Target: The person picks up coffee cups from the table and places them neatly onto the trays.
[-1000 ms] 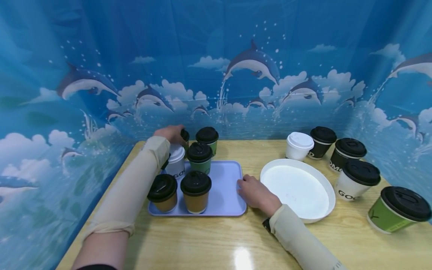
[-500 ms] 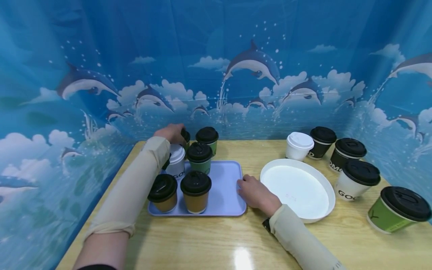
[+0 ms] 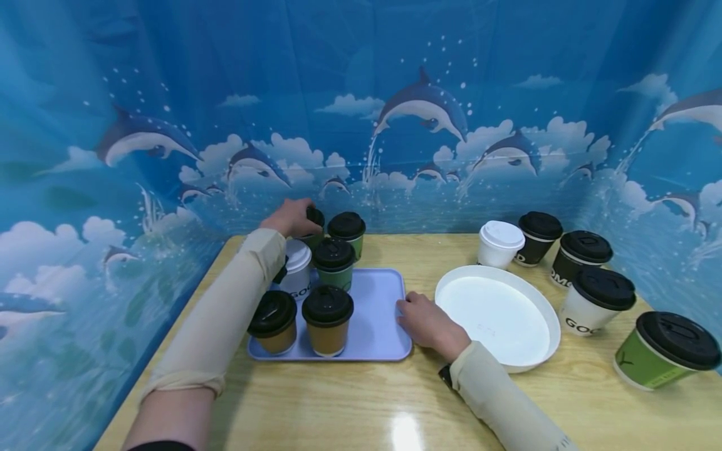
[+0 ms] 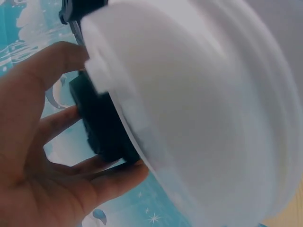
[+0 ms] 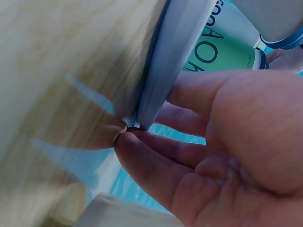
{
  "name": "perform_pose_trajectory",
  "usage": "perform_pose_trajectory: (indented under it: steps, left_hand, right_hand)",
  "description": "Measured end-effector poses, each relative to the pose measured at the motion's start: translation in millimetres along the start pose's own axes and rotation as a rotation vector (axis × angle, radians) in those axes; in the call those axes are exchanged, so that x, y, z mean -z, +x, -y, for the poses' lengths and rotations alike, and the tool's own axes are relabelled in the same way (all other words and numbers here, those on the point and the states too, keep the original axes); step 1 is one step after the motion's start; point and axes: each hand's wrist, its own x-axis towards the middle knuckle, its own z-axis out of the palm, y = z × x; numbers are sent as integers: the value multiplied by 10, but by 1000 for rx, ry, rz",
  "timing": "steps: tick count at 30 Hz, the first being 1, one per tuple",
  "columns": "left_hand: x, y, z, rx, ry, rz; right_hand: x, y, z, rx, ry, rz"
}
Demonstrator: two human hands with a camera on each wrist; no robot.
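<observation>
In the head view my left hand [image 3: 292,218] grips a green paper coffee cup [image 3: 312,240] by its black lid [image 4: 102,120], at the tray's far left corner. Fingers and thumb curl round that lid in the left wrist view, where a white lid [image 4: 199,104] fills the foreground. My right hand [image 3: 427,322] holds the right rim of the lavender tray [image 3: 375,316], with the thumb against the rim [image 5: 158,71] in the right wrist view. On the tray stand a white-lidded cup [image 3: 296,275], a green cup [image 3: 336,275] and two brown cups with black lids [image 3: 328,332].
Behind the tray stands another green cup [image 3: 348,237]. To the right lies a round white dish [image 3: 496,316]. Several lidded cups, including a white one [image 3: 499,243] and a green one [image 3: 657,357], line the table's right side. A dolphin-print curtain [image 3: 361,125] surrounds the table.
The left hand has moved slightly up and to the right, and the black-lidded cup in its grip has risen with it. The right hand and the tray stay where they were.
</observation>
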Motion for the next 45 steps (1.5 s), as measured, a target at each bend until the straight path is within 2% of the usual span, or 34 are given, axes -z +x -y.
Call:
perform_pose_trajectory:
  steps: [6, 10, 18, 23, 32, 40, 45]
  left_hand:
    - [-18, -25, -12, -13, -115, -101]
    - [-35, -45, -31, 1, -183, -172]
    - [-45, -75, -54, 31, -248, -317]
    - [-26, -114, -76, 28, -304, -415]
    - [-41, -217, -171, -12, -331, -522]
    - [-60, -261, -185, -69, -375, -689]
    - [-49, -298, -218, -88, -378, -762]
  right_hand:
    - [18, -12, 12, 9, 4, -3]
    - [19, -23, 20, 16, 4, -6]
    - [10, -30, 22, 26, 5, -21]
    - [25, -31, 25, 21, 4, -15]
    - [15, -30, 18, 8, -5, -5]
    - [13, -37, 20, 21, -1, -22]
    - [22, -29, 18, 8, -2, -12]
